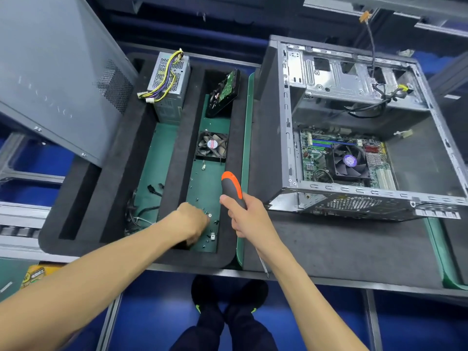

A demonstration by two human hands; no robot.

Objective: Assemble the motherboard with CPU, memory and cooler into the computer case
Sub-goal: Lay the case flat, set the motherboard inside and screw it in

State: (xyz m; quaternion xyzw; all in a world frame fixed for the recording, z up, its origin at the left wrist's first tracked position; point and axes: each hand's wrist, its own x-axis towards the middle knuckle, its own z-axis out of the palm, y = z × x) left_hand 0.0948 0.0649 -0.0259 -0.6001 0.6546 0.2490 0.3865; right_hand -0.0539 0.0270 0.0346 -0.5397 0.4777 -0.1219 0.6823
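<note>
— What does the right hand (249, 219) hold?

— It is wrapped around a screwdriver (234, 190), fingers curled on the grey rubbery handle. The orange cap points away from the person, and the thin metal shaft runs back past the wrist toward the table edge.

— And the left hand (191, 221)?

— It reaches down into the near end of a foam tray (121, 158), fingers bent over the loose screws (209, 216) scattered on the green floor of that slot. Whether it pinches one cannot be told; the fingertips are hidden under the hand.

— What else sits in that tray?

— It is black, matte foam with rounded corners and long cut-out compartments. In the same slot, farther away, a square black case fan (212, 147) lies flat, and beyond it a hard drive (224, 92) leans on edge. The slot to the left has a perforated metal power supply (169, 84) with yellow and purple wires, and black cables (138, 206) near the front.

— Where is the motherboard (345, 158)?

— Already inside the computer case (354, 127), which lies open-side up on the dark mat to the right. The green board rests on the case floor, a black CPU cooler (350, 162) with a purple hub on it. A grey side panel (58, 74) with mesh vents stands tilted at far left.
</note>
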